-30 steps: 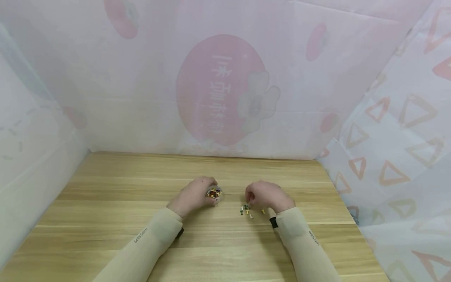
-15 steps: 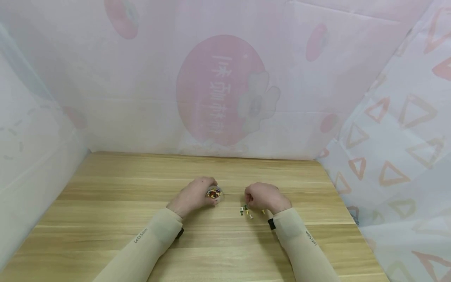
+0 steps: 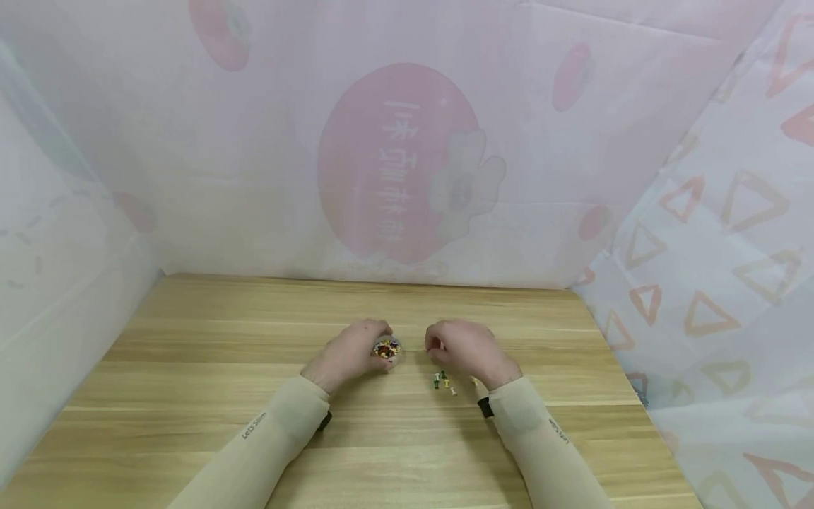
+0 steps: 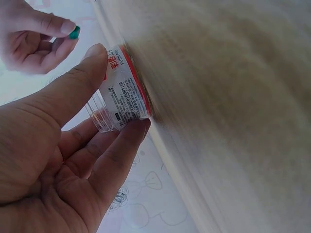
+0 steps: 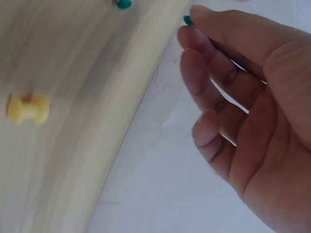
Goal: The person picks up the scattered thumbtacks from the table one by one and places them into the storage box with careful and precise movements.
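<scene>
My left hand (image 3: 351,353) grips a small clear plastic jar (image 4: 120,90) with a white and red label reading "PUSH PIN". In the head view the jar stands on the table, its top uncovered and colourful push pins (image 3: 386,348) inside. Between thumb and forefinger, my right hand (image 3: 467,348) pinches a green push pin (image 4: 74,33), a short way right of the jar and raised above the table. Several loose pins lie below that hand: green, white and yellow ones. One yellow push pin (image 5: 28,109) shows large in the right wrist view.
The wooden table (image 3: 356,452) reaches back to a pale wall sheet (image 3: 267,226) with pink prints. A second sheet (image 3: 712,318) with triangle prints stands along the right side.
My right hand has lifted from the loose pins with a green push pin and moved left toward the jar. The left hand and jar have stayed put.
</scene>
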### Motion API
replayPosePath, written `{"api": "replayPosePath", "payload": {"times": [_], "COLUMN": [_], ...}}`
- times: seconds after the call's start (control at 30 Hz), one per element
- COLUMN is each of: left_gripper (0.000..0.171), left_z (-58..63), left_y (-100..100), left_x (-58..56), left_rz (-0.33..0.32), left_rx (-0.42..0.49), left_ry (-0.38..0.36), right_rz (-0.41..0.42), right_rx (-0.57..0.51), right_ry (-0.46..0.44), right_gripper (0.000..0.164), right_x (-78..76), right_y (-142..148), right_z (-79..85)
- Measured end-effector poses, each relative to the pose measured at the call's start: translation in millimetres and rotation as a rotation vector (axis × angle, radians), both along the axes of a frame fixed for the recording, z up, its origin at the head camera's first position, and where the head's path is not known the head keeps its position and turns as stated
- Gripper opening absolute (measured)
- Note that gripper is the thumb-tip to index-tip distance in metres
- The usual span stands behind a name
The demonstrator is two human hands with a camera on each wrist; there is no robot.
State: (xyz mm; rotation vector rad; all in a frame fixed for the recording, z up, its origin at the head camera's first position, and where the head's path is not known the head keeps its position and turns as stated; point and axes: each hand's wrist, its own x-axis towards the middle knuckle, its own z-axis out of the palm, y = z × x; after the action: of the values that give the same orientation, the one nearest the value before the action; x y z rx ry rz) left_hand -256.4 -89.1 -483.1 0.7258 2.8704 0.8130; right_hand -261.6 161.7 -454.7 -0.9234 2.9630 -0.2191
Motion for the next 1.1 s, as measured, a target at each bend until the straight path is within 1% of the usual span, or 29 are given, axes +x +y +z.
{"api": "replayPosePath", "payload": {"times": [0.1,0.3,0.4,0.5,0.6,0.77,0.93,1.1], "left_gripper": [0.054,0.053,0.049,0.046,0.045,0.043,0.044,0.044], "left_z": [-0.2,0.1,-0.4,0.4,1.1,2.1,1.3,-0.6], "left_y": [0,0,0,0,0,0,1,1], "left_x": [-0.2,-0.7,-0.9,-0.6,-0.4,0.3,-0.1,-1.2], "left_rz": [-0.003,-0.004,-0.008,-0.015,-0.023,-0.019,-0.01,-0.016], "left_rx": [-0.002,-0.002,0.01,0.031,0.046,0.037,0.009,0.026], "left_ry": [0.004,-0.004,-0.01,-0.021,-0.025,-0.015,-0.004,-0.01], "right_rz": [0.019,0.053,0.062,0.049,0.019,-0.01,-0.007,-0.005], "right_rx": [-0.014,-0.027,-0.074,-0.126,-0.15,-0.181,-0.184,-0.175], "right_ry": [0.033,0.077,0.102,0.134,0.153,0.147,0.14,0.127], "right_gripper": [0.005,0.006,0.008,0.01,0.012,0.01,0.011,0.013], "right_x": [2.2,6.6,8.1,8.4,8.4,10.6,11.9,8.9], "right_y": [-6,-21,-29,-37,-43,-50,-51,-46], "right_z": [0.0,-2.5,-5.6,-10.6,-15.4,-19.0,-20.0,-19.4]}}
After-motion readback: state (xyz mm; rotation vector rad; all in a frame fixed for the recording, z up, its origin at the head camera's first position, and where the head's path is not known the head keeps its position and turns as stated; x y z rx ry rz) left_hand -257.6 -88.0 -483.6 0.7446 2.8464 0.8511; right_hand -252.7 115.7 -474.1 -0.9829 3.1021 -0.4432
